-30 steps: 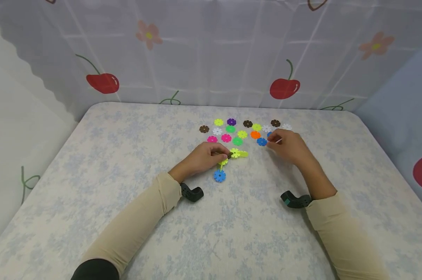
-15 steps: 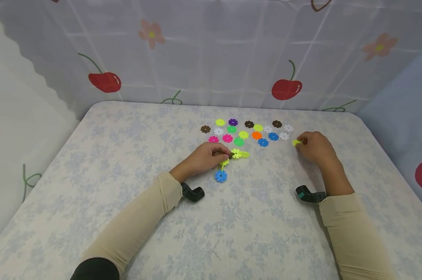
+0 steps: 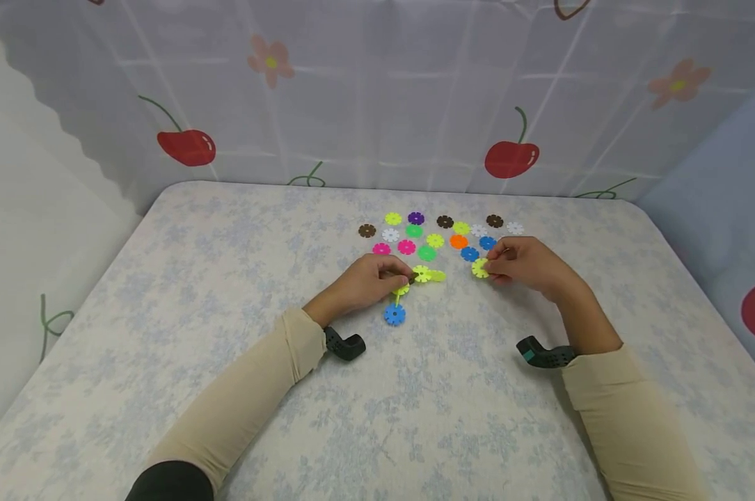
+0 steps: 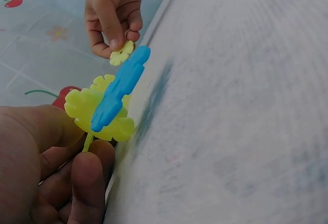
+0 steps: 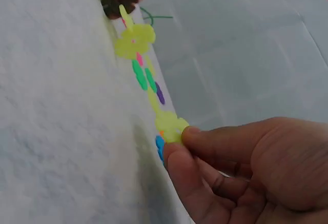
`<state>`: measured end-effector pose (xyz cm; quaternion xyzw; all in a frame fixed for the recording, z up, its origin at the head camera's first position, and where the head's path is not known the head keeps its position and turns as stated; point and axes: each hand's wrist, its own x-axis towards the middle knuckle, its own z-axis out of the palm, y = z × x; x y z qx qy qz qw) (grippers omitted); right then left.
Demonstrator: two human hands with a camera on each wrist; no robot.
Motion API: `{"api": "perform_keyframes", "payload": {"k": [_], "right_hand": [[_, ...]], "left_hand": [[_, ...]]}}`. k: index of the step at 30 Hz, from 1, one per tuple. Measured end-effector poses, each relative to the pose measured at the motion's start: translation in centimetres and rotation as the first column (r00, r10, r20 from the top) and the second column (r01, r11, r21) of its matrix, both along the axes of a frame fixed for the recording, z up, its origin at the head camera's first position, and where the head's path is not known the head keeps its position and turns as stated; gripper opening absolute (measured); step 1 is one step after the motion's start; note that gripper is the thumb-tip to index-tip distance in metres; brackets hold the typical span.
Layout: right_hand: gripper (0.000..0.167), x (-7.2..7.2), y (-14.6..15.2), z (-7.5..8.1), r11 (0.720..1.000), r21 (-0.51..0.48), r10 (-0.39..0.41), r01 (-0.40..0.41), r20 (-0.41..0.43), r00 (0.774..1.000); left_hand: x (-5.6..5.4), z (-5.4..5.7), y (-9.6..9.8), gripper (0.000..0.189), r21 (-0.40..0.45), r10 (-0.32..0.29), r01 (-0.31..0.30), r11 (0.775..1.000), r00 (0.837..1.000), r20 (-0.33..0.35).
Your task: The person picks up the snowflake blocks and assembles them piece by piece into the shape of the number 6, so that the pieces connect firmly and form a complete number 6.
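My left hand (image 3: 374,278) pinches a joined chain of slotted snowflake discs just above the table. In the chain are a blue disc (image 3: 394,314), yellow discs (image 3: 422,273) and a brown disc (image 5: 120,1) by the fingers. The left wrist view shows the blue disc (image 4: 120,88) slotted crosswise to a yellow disc (image 4: 84,106). Thumb and fingers of my right hand (image 3: 530,266) grip a single yellow snowflake disc (image 3: 480,268) by its edge. That disc is apart from the chain, to its right.
Several loose snowflake discs lie flat behind the hands: pink (image 3: 406,247), green (image 3: 426,253), orange (image 3: 458,241), blue (image 3: 470,254), purple (image 3: 416,218), brown (image 3: 367,230) and white (image 3: 515,228). They rest on a table with a pale floral cloth (image 3: 377,417). A cherry-print curtain (image 3: 364,104) hangs behind.
My right hand moved right from beside the blue discs, then came back left with the yellow disc, its face now turned to the head view. My left hand and the chain stay in place.
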<state>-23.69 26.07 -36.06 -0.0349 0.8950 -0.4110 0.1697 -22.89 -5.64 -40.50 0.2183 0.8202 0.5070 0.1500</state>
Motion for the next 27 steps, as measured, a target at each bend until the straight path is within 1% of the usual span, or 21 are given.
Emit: {"api": "perform_keyframes", "payload": {"k": [1,4,7,13,17,22,27], "right_hand": [[0.024,0.1,-0.4,-0.1,0.999,-0.051,0.015,-0.013,0.023,1.0],[0.025,0.3,-1.6,-0.4,0.988,-0.154,0.043,-0.032,0.069,0.997],[0.024,0.4,-2.3,-0.7,0.977,-0.21,0.045,-0.025,0.092,0.995],[0.024,0.6,-3.2,-1.0,0.971,-0.237,0.034,0.0,0.138,0.99],[0.023,0.5,-3.4,-1.2,0.964,-0.265,0.028,0.015,0.157,0.987],[0.021,0.4,-3.4,-1.4,0.952,-0.3,-0.002,0.055,0.173,0.985],[0.02,0.2,-3.5,-1.9,0.936,-0.343,-0.006,0.075,0.198,0.98]], "left_hand": [[0.0,0.0,0.0,0.014,0.003,0.001,-0.001,1.0,1.0,0.004],[0.0,0.0,0.0,0.014,0.012,0.002,-0.002,1.0,1.0,0.015],[0.0,0.0,0.1,0.014,0.017,0.005,-0.006,1.0,1.0,0.018],[0.0,0.0,0.1,0.014,0.015,0.011,-0.011,1.0,1.0,0.011],[0.0,0.2,0.1,0.014,0.0,0.014,-0.014,1.0,1.0,0.006],[0.2,0.4,0.1,0.015,-0.019,0.023,-0.023,1.0,1.0,0.005],[0.2,0.5,0.2,0.017,-0.027,0.023,-0.023,0.999,1.0,0.008]]}}
